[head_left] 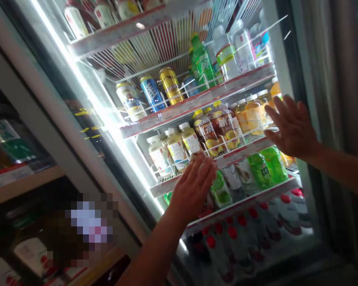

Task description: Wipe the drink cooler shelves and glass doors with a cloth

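My left hand (193, 184) is stretched out flat, fingers side by side, in front of the lit drinks cooler. Behind its fingertips are white-capped tea bottles (176, 149) and a shelf edge (235, 155). To the right, my right hand (294, 129) is raised with fingers spread, near the cooler's right frame (308, 174) and the orange drink bottles (253, 113). Neither hand holds anything. Whether either touches glass or a shelf I cannot tell. Yellow-capped dark tea bottles (223, 123) stand between the hands.
Higher up are a gold can (170, 85), a blue can (152, 93) and a green bottle (202, 61). Green packs (262, 169) sit lower, above red-capped clear bottles (232, 242). A bright light strip (86, 93) runs down the left side, beside another shelf unit (24, 184).
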Action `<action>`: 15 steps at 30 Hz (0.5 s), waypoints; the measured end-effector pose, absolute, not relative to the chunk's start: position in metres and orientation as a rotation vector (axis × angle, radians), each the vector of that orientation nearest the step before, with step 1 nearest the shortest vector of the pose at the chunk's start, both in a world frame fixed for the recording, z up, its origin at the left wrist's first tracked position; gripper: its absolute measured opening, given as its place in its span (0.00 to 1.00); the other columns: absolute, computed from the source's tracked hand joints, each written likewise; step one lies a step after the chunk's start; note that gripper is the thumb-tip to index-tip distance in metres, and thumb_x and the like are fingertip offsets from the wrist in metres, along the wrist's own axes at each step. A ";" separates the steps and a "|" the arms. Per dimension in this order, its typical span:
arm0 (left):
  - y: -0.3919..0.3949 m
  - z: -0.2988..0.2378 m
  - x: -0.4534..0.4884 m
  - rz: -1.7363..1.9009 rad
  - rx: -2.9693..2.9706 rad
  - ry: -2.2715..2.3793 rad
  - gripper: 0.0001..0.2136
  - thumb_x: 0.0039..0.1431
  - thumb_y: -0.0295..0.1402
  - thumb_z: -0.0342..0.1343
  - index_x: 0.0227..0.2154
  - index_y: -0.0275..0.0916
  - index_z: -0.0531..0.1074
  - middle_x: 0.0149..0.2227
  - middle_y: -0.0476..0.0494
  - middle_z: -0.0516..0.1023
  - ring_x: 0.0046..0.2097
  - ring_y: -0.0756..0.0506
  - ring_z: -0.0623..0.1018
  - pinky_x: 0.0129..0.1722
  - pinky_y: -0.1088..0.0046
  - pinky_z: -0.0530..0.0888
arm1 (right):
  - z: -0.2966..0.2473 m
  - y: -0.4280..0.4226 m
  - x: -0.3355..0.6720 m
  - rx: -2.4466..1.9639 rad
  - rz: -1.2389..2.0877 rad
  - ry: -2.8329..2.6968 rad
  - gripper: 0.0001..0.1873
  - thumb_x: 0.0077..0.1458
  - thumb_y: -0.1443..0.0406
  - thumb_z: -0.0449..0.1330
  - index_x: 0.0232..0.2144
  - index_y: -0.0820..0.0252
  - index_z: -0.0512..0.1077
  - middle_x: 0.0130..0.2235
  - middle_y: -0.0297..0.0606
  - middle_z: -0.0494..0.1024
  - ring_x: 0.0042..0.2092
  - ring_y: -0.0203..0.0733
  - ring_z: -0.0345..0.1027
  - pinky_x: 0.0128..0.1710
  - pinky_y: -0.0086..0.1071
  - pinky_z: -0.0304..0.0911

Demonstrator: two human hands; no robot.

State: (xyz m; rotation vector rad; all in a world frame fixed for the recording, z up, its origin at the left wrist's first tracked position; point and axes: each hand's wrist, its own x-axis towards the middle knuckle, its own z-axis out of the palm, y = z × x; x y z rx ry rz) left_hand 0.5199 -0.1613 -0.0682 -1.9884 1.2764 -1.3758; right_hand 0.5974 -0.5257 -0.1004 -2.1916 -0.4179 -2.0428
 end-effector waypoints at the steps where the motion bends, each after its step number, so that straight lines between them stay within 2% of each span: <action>1: -0.157 -0.061 0.520 -1.424 -1.999 1.231 0.29 0.66 0.25 0.50 0.69 0.33 0.54 0.68 0.35 0.60 0.72 0.35 0.50 0.70 0.51 0.60 | -0.100 -0.526 0.597 -2.189 -2.044 -0.421 0.37 0.67 0.46 0.45 0.72 0.48 0.44 0.73 0.42 0.48 0.74 0.53 0.38 0.71 0.55 0.39; 5: -0.147 -0.022 0.524 -1.731 -2.113 0.978 0.33 0.67 0.27 0.51 0.71 0.40 0.46 0.72 0.35 0.52 0.73 0.34 0.46 0.70 0.44 0.57 | -0.101 -0.525 0.599 -2.153 -2.085 -0.435 0.36 0.67 0.47 0.47 0.72 0.48 0.45 0.73 0.41 0.49 0.73 0.52 0.40 0.71 0.54 0.40; 8: -0.157 -0.029 0.526 -1.790 -2.169 0.930 0.34 0.67 0.27 0.50 0.72 0.39 0.42 0.73 0.34 0.47 0.73 0.33 0.43 0.70 0.41 0.54 | -0.102 -0.524 0.600 -2.142 -2.093 -0.435 0.36 0.67 0.48 0.48 0.72 0.48 0.46 0.73 0.41 0.50 0.73 0.51 0.40 0.71 0.53 0.40; 10: -0.169 -0.048 0.526 -1.652 -2.145 1.033 0.34 0.66 0.25 0.51 0.72 0.36 0.44 0.72 0.33 0.49 0.73 0.33 0.43 0.70 0.44 0.56 | -0.102 -0.524 0.600 -2.143 -2.086 -0.432 0.36 0.67 0.48 0.48 0.72 0.47 0.46 0.73 0.40 0.50 0.74 0.51 0.40 0.71 0.53 0.40; 13: -0.180 -0.060 0.527 -1.374 -1.992 1.256 0.32 0.65 0.23 0.51 0.70 0.37 0.50 0.71 0.39 0.55 0.73 0.37 0.49 0.71 0.53 0.59 | -0.102 -0.525 0.599 -2.147 -2.053 -0.449 0.35 0.68 0.46 0.44 0.72 0.47 0.45 0.73 0.40 0.49 0.74 0.51 0.39 0.71 0.54 0.39; 15: -0.179 -0.047 0.529 -1.437 -1.974 1.218 0.30 0.66 0.24 0.51 0.70 0.37 0.51 0.70 0.39 0.58 0.73 0.38 0.50 0.71 0.53 0.57 | -0.102 -0.524 0.598 -2.155 -2.025 -0.460 0.36 0.68 0.45 0.42 0.72 0.48 0.45 0.73 0.40 0.48 0.74 0.52 0.38 0.71 0.55 0.38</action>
